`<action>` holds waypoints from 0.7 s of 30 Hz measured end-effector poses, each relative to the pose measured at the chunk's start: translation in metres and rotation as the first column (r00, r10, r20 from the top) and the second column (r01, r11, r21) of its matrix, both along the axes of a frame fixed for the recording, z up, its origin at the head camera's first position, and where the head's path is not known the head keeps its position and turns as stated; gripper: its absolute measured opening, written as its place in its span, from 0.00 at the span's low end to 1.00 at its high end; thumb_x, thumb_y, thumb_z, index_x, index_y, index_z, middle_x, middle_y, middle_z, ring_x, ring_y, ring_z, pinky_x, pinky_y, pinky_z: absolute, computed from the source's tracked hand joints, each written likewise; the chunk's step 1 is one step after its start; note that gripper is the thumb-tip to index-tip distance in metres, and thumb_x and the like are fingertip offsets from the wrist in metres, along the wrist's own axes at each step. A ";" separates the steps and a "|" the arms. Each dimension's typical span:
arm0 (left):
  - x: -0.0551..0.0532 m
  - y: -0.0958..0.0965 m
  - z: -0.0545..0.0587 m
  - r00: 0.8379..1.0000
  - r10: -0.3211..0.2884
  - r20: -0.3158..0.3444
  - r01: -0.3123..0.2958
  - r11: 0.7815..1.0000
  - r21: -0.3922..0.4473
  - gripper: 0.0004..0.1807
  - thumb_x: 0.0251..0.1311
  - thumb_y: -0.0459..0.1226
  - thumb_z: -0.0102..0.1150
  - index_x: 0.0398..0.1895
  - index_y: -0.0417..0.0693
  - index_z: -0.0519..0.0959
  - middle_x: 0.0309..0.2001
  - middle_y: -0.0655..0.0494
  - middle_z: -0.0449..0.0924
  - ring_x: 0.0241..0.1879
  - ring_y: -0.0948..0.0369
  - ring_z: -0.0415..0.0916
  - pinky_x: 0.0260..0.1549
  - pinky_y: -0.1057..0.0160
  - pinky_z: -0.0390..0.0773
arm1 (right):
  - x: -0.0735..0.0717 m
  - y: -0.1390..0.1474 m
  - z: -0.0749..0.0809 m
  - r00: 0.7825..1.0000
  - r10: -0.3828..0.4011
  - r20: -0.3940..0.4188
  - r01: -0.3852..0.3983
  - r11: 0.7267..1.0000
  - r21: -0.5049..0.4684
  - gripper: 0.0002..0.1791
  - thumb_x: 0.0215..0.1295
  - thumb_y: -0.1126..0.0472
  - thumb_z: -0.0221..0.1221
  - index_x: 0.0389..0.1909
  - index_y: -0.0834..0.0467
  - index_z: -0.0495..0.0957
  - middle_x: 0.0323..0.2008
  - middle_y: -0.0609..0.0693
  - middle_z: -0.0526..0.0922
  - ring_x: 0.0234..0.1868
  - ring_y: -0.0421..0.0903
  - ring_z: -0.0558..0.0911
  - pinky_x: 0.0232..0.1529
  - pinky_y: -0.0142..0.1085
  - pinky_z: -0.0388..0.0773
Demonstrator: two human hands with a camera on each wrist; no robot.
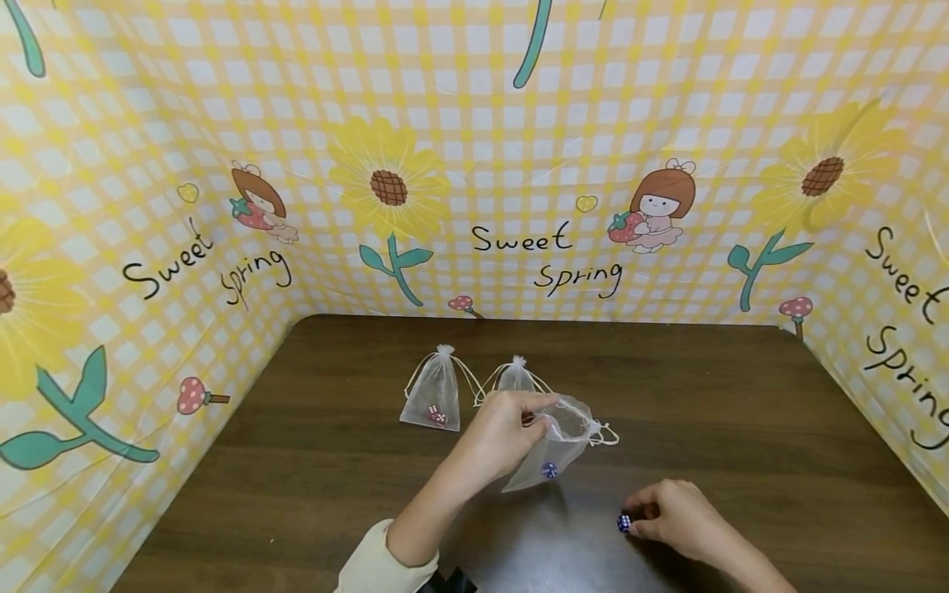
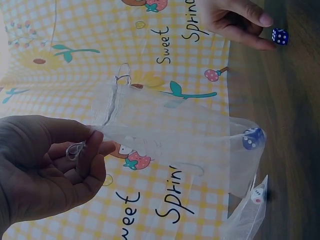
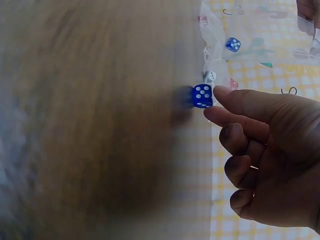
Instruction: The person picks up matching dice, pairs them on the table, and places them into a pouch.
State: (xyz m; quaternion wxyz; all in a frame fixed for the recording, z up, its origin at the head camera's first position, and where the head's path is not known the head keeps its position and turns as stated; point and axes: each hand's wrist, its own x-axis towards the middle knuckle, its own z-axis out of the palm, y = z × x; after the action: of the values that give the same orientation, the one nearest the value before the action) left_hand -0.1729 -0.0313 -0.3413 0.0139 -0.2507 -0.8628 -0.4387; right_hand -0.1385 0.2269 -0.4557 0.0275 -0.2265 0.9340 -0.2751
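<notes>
My left hand (image 1: 507, 432) pinches the rim of a sheer white drawstring bag (image 1: 537, 457) between thumb and fingers. Its loose cords (image 1: 608, 434) stick out to the right, and one blue die (image 1: 549, 470) with white dots lies low inside. My right hand (image 1: 678, 515) is down by the tabletop, thumb and index fingertips right at the edge of a second blue die (image 3: 202, 96). That die's faces show fully in the right wrist view, while the other fingers curl loosely (image 3: 237, 170).
Behind the left hand stands a gathered sheer bag (image 1: 515, 377), partly hidden; a white die (image 2: 258, 195) shows in it. Another closed bag (image 1: 430, 395), left of it, holds red dice (image 1: 437, 415). Yellow checked cloth walls (image 1: 519, 165) border the dark wooden table (image 1: 296, 494).
</notes>
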 end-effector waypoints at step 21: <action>0.000 0.001 -0.003 1.000 -0.009 -0.028 0.009 1.000 -0.005 0.16 0.54 0.26 0.59 0.48 0.38 0.80 0.48 0.46 0.79 0.07 0.71 0.48 0.06 0.73 0.59 | -0.005 0.003 0.015 0.984 -0.149 -0.098 0.151 0.988 0.018 0.06 0.46 0.59 0.69 0.27 0.52 0.84 0.15 0.32 0.70 0.18 0.30 0.64 0.20 0.29 0.63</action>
State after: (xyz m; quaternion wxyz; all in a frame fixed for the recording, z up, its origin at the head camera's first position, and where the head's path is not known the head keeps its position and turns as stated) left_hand -0.1727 -0.0307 -0.3439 0.0233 -0.2607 -0.8625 -0.4331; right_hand -0.1434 0.2304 -0.4410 -0.0354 -0.1680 0.9520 -0.2533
